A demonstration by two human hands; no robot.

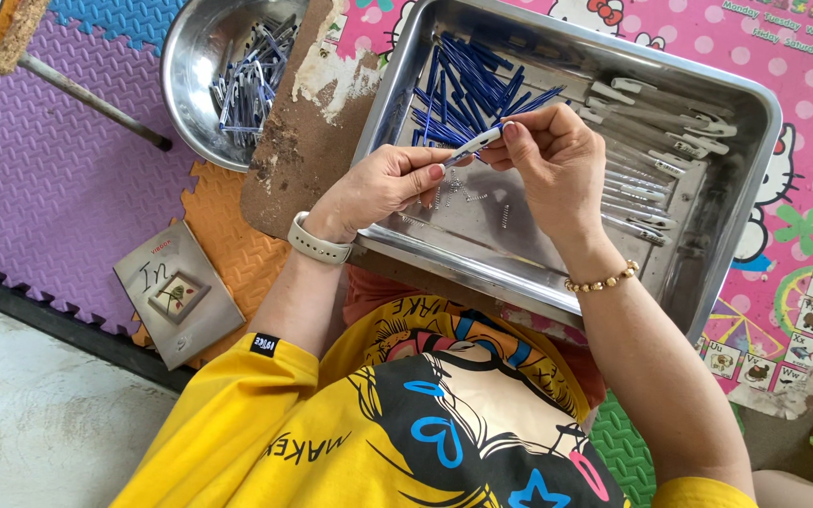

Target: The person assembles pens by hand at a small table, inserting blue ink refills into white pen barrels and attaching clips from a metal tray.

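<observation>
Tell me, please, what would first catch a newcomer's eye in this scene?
Probably the two hands meeting at centre: left hand and right hand hold a white pen barrel over a steel tray. Blue refills are heaped at the tray's far left, and a round steel bowl of pen parts sits farther left.

Yellow printed shirt [425,423], white watch [317,243], beaded bracelet [600,280].

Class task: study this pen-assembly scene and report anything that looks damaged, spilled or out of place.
The brown board under the steel tray is damaged: its white coating has peeled off in patches near the round bowl. Small springs lie scattered loose on the tray floor below both hands. Nothing else stands out.
</observation>
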